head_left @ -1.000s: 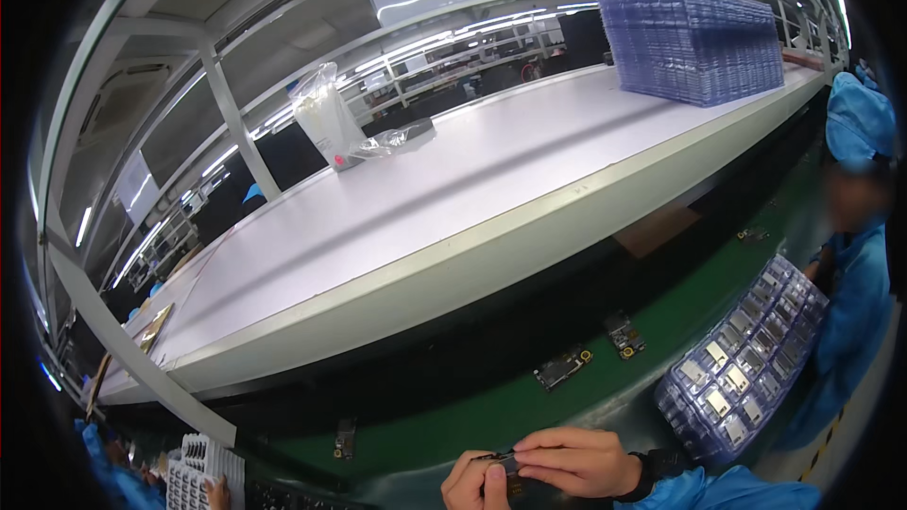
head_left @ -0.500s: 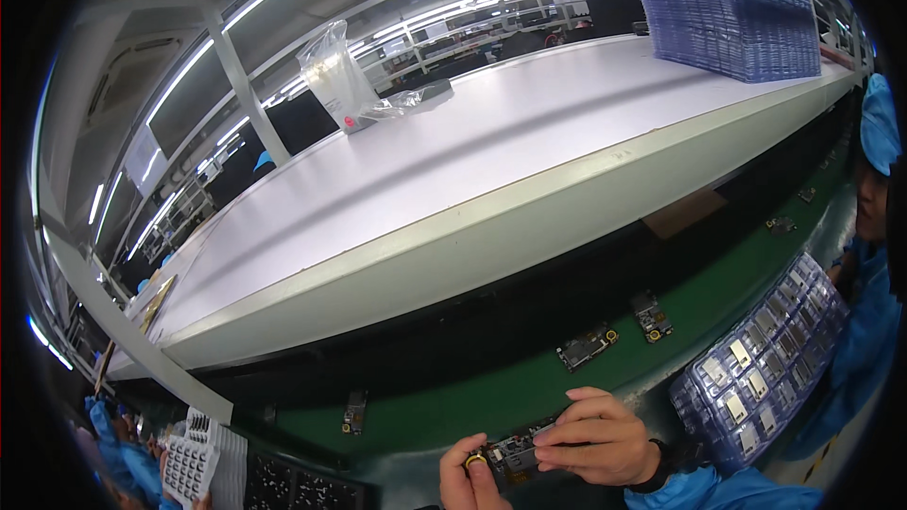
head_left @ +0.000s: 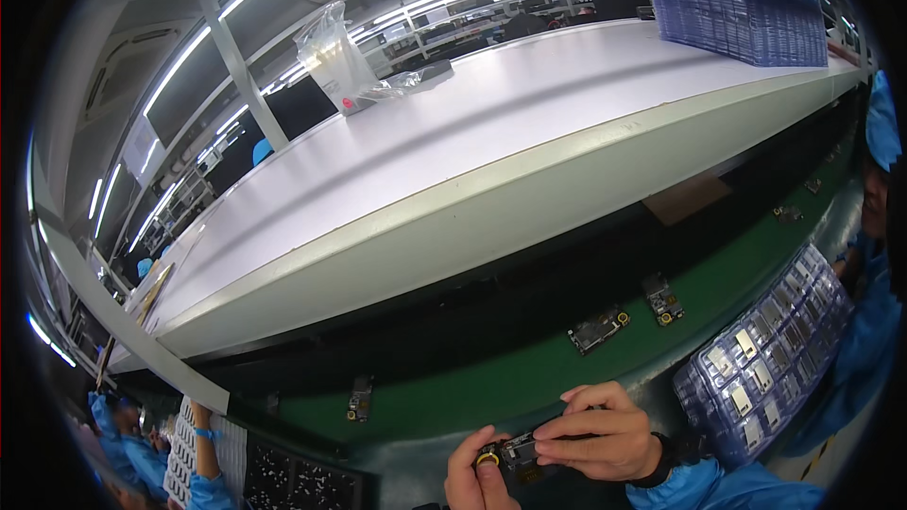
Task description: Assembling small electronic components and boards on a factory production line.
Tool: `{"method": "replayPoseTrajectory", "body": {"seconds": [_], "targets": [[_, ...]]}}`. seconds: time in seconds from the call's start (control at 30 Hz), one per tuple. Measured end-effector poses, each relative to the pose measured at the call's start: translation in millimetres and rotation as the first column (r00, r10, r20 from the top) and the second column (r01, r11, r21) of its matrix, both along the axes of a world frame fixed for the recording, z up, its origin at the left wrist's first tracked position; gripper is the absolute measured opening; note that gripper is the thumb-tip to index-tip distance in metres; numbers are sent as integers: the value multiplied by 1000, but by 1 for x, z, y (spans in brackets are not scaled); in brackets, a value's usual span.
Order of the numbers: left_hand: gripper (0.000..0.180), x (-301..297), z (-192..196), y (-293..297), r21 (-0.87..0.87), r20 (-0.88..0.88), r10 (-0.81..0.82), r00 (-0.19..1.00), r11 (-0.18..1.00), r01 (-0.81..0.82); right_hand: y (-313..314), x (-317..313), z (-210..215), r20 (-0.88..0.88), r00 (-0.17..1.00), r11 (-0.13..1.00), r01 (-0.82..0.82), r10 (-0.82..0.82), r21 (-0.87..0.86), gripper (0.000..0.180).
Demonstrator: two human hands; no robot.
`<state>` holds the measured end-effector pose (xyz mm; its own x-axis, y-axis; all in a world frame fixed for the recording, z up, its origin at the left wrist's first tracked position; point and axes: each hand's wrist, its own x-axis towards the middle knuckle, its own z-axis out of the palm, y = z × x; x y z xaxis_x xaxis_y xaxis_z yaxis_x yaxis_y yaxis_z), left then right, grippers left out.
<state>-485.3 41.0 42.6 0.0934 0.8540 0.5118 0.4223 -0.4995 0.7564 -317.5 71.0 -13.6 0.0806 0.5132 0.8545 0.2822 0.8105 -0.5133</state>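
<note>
My left hand (head_left: 479,472) and my right hand (head_left: 599,432) together hold a small dark circuit board (head_left: 519,451) at the bottom of the view. The left hand pinches the end that carries a round yellow-ringed part. The right hand's fingers wrap over the other end from above. Just beyond the hands runs a green conveyor belt (head_left: 529,373) with loose boards on it: two (head_left: 599,328) (head_left: 663,299) ahead of my right hand and one (head_left: 359,399) to the left.
A clear blue tray (head_left: 770,356) of small boards lies at my right. A person in blue (head_left: 869,321) stands at the right edge. A long white shelf (head_left: 453,151) above the belt carries a stack of blue trays (head_left: 742,5) and a plastic bag (head_left: 335,57). More workers sit lower left.
The view has tilted down, so my hands and the board sit higher and larger in view. The board stays held between both hands, now turned flatter with the yellow-ringed part showing.
</note>
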Motion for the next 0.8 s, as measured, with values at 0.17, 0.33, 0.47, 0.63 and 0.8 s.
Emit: {"method": "replayPoseTrajectory", "body": {"seconds": [0.17,0.33,0.47,0.63,0.8], "targets": [[33,-3,3,-4,-4,-31,-14,999,1000,14,-3,0,1,5,1000,1000,-23,23,-10,28],[33,-3,6,-7,24,-64,11,998,1000,-9,-5,-3,3,-15,999,999,-35,34,-24,28],[33,-3,6,-8,27,-63,19,998,999,-17,-5,-4,3,-37,998,998,-56,55,-31,29],[34,-3,7,-9,20,-46,24,999,1000,-23,-6,-5,4,-21,998,998,-52,51,-35,30],[35,-4,9,-9,15,-54,21,998,1000,-20,-8,-6,5,-10,999,999,-33,33,-42,31]]}}
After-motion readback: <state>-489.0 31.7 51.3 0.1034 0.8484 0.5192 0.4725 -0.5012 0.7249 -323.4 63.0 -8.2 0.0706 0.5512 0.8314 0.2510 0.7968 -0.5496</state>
